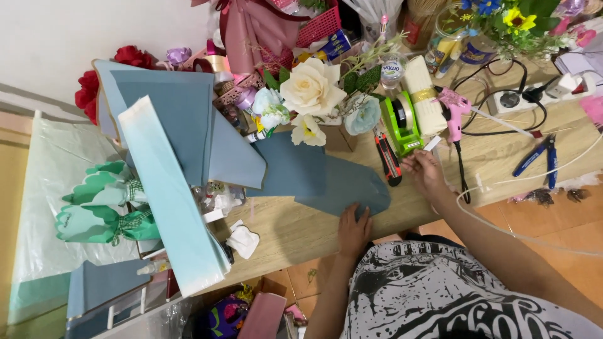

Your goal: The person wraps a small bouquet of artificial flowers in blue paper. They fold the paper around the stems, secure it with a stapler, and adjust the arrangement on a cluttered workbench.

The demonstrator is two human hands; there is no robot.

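The left hand (pixel 353 230) lies flat and open, palm down, on the near end of a blue-grey wrapping sheet (pixel 326 179) that is spread across the wooden table (pixel 295 229); the fingers press the sheet just inside the table's near edge. The right hand (pixel 424 172) reaches toward the green tape dispenser (pixel 402 122), with its fingertips pinched on a short strip of clear tape (pixel 432 144) drawn from it. The sheet's rounded right end stops just short of a red-and-black utility knife (pixel 388 158), which lies between the sheet and the dispenser. Behind the sheet stands a bunch of artificial flowers (pixel 312 94), cream and pale blue, touching the sheet's far edge. A pink glue gun (pixel 453 110) lies just right of the dispenser, its cord running toward the near edge beside the right wrist. Blue-handled pliers (pixel 540 156) lie well apart to the right, near a white power strip (pixel 534 94). To the left, large folded sheets of blue and pale teal paper (pixel 169 176) overhang the table's near-left corner, and a crumpled white tissue (pixel 242 240) rests just beside them. Open board remains in front of the sheet between the tissue and the left hand, and on the right between the glue gun cord and the pliers. The far edge of the table is crowded throughout.
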